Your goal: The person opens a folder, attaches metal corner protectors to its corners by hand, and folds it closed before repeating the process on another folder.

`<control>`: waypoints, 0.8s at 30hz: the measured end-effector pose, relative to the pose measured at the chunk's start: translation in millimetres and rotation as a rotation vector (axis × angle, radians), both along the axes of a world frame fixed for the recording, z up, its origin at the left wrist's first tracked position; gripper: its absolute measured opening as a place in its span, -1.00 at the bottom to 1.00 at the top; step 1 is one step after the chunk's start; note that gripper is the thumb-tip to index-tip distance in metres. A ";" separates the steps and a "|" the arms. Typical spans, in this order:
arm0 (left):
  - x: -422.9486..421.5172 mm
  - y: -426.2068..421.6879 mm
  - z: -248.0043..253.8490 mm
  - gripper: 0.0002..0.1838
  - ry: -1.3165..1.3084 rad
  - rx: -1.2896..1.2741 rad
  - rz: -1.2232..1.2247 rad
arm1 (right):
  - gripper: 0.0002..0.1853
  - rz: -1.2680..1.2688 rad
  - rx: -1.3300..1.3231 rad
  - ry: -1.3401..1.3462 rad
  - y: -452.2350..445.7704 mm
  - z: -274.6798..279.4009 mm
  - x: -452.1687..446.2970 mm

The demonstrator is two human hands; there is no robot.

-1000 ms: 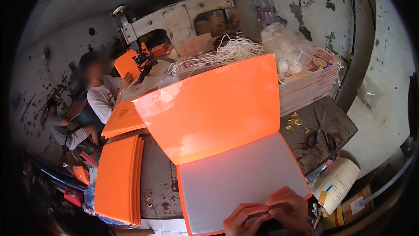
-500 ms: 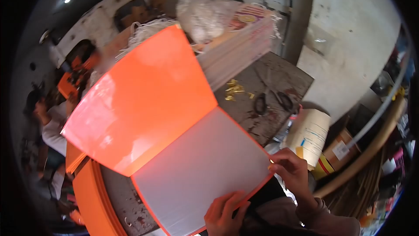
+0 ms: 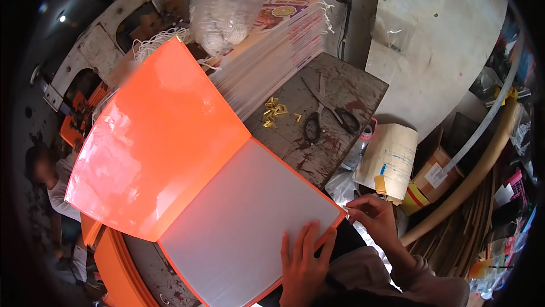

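Observation:
An orange folder (image 3: 164,131) lies spread on the table, its glossy cover raised to the left and a stack of cloudy clear plastic sleeves (image 3: 244,222) on the near side. My left hand (image 3: 306,261) rests on the sleeves along the near edge, fingers spread flat and open. At the folder's right corner, my right hand (image 3: 374,219) is closed in a pinch; whatever is between its fingertips is too small to make out. Small gold metal pieces (image 3: 273,112) and black-handled scissors (image 3: 326,111) lie on the table beyond the folder.
Behind the folder stands a pile of printed bags (image 3: 272,51) with a plastic bag of white cord (image 3: 224,17) on top. Orange folders (image 3: 119,267) are stacked at the left. A rolled paper (image 3: 392,159) and a cardboard box (image 3: 434,171) sit at right. Another person (image 3: 62,188) is at far left.
My view has shifted, so the scene sits further left. My left hand's fingers have straightened and spread over the sleeves. My right hand stays pinched at the corner, where a gold glint showed earlier.

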State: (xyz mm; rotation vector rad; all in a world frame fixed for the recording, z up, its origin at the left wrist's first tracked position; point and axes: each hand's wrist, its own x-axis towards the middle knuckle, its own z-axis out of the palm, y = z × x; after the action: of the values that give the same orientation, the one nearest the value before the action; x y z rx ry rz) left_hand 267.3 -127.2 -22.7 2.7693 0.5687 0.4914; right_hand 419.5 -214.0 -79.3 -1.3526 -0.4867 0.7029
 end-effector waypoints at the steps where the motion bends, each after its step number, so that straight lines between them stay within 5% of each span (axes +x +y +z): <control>1: -0.2 1.4 1.4 -0.53 0.049 0.018 -0.002 | -0.82 0.020 0.004 0.021 -1.0 -1.5 -0.5; 9: 7.8 5.8 0.9 -0.54 -0.012 0.033 0.003 | -0.83 0.041 0.018 0.101 -3.2 -4.9 -3.4; 11: 9.5 11.9 -10.2 -0.59 0.177 0.220 -0.045 | -0.83 0.043 0.014 0.091 -3.8 -5.8 -3.2; 17: 18.8 11.3 -23.8 -0.57 0.017 0.032 -0.011 | -0.82 0.044 0.055 0.104 -2.2 -12.1 -4.2; 24: 18.4 10.6 -28.9 -0.58 0.050 0.098 -0.067 | -0.86 -0.014 0.114 0.114 3.1 -14.3 -10.9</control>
State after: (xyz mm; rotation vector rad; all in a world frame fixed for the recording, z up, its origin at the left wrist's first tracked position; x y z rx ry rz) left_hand 285.6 -116.6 -51.6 2.8900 0.4732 0.4476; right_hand 408.6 -210.8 -93.7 -1.2013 -0.4197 0.7259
